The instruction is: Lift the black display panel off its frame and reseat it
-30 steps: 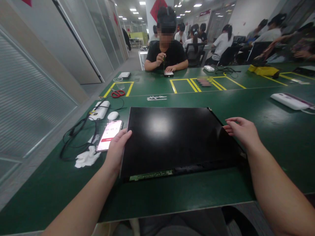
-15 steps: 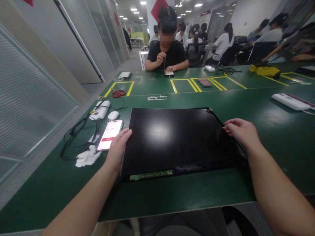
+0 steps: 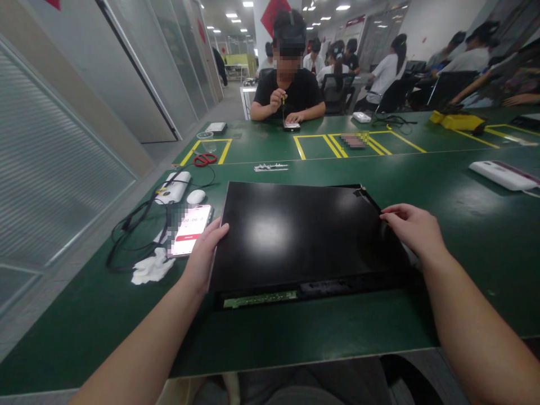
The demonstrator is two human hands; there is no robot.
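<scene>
Head view: on a green table point(image 3: 320, 334), near its front edge, is a glossy black LCD panel point(image 3: 304, 236). The left hand point(image 3: 206, 247) grips its left edge, thumb on top; the right hand point(image 3: 415, 228) pinches its right edge, fingertips narrow. A lit smartphone point(image 3: 192, 232) lies beside the left hand; a green circuit-board strip point(image 3: 260, 300) shows along the panel's near side.

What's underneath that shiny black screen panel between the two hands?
Along the near edge of the screen panel, a green circuit board and dark frame show. Whatever else lies beneath is covered.
</scene>
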